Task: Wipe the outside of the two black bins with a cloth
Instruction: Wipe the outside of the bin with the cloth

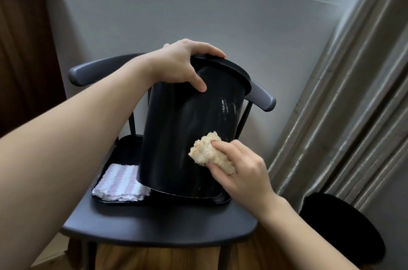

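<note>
My left hand (184,64) grips the rim of the black bin (187,137), fingers curled over the top edge and the thumb pressed flat against the outer wall just below it. With that hold the bin sits tilted, its top leaning away from me and to the right, its base lifted on the near left side and resting on its right edge in the black tray (154,200). My right hand (240,170) is lower down, on the right flank of the bin, pinching a bunched beige cloth (209,152) between thumb and fingers; the fluffy end of the cloth touches the bin's wall near its lower right. Above the cloth, I see pale streaks on the glossy black surface. Below my left forearm, in the left part of the tray, lies a folded cloth with pink and white stripes (121,181), one corner tucked under the raised base of the bin. The tray rests on the seat of a dark chair (167,223), whose curved backrest shows behind my left hand and past the bin's rim. To the right of my right wrist, down on the floor beside a grey curtain (353,104), stands the second black bin (344,230), well apart from the chair.
</note>
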A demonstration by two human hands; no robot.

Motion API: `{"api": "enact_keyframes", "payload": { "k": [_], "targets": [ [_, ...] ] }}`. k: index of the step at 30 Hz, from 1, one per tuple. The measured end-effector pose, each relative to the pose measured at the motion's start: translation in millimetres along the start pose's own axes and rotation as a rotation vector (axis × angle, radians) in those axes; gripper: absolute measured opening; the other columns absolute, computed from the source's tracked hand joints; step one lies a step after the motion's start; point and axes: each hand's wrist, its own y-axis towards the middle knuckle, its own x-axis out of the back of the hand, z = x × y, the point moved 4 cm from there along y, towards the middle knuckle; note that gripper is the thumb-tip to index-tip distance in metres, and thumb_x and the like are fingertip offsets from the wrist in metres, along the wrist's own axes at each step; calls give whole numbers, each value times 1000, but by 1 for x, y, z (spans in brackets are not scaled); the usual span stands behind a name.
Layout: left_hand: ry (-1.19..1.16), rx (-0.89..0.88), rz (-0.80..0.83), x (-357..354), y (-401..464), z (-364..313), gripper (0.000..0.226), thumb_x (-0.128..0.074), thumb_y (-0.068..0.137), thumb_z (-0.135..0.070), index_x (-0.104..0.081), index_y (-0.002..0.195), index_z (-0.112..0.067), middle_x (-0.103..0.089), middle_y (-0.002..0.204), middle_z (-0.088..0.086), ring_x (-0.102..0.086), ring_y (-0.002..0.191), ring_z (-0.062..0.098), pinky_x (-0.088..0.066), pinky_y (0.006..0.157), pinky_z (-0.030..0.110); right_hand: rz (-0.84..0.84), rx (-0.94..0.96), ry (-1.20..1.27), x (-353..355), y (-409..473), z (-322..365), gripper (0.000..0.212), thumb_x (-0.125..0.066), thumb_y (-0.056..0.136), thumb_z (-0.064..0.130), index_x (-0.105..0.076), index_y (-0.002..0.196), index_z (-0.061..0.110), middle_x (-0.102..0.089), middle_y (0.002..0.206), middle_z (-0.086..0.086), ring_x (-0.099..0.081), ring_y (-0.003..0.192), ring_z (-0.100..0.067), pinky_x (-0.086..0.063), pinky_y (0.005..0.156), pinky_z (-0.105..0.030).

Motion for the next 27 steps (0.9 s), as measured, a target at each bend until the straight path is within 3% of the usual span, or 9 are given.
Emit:
{"api": "enact_keyframes", "payload": {
  "k": [5,9,12,15,18,20,23,27],
  "targets": [
    [-1,10,-5,3,0,4,78,-84,51,-36,-58,118,-68,-64,124,-24,-54,128,22,-43,113,44,95,88,65,-11,-30,10,31,-79,78,22,-70,106,12,-61,83,-1,-59,70,-17,-53,59,-30],
    [-15,6,12,5,-1,4,76,-89,63,-20,-60,119,-62,-64,121,-24,-60,120,16,-50,107,43,91,96,63,-14,-36,13,31,-80,77,22,-71,105,13,-61,81,-1,-59,68,-17,-52,56,-31],
    [64,33,-20,3,1,-2,75,-85,67,-21,-54,123,-60,-57,124,-18,-49,122,25,-44,106,43,81,95,63,-12,-36,14,32,-80,77,22,-69,107,15,-62,82,0,-60,69,-16,-52,57,-31],
    [242,6,-74,-5,2,-14,75,-80,74,-20,-44,135,-46,-47,123,-11,-30,108,13,-27,100,34,78,85,59,-10,-36,14,30,-79,78,22,-71,105,14,-62,82,0,-60,69,-17,-52,57,-31],
    [363,-56,-60,-13,2,-22,86,-85,74,-37,-38,145,-45,-46,127,-13,-31,134,17,-21,113,43,89,84,55,-10,-35,14,29,-78,79,25,-72,106,14,-62,82,0,-60,70,-16,-52,57,-30],
    [381,-61,-61,-12,3,-22,88,-88,71,-41,-39,145,-49,-46,123,-12,-29,139,19,-20,115,46,95,85,53,-10,-35,15,30,-78,80,27,-72,106,14,-63,83,1,-60,70,-15,-52,57,-29],
    [306,-58,-78,-7,0,-18,85,-90,70,-35,-45,141,-52,-50,124,-12,-30,126,12,-20,112,40,89,86,62,-8,-35,15,32,-80,78,26,-71,106,16,-63,82,1,-60,69,-15,-52,56,-29],
    [185,-22,-117,-1,-5,-12,83,-91,69,-27,-51,136,-54,-50,113,-23,-21,90,-6,-19,97,30,96,84,81,-5,-35,13,33,-81,76,24,-71,106,16,-62,81,1,-60,69,-16,-52,56,-30]
  ]
}}
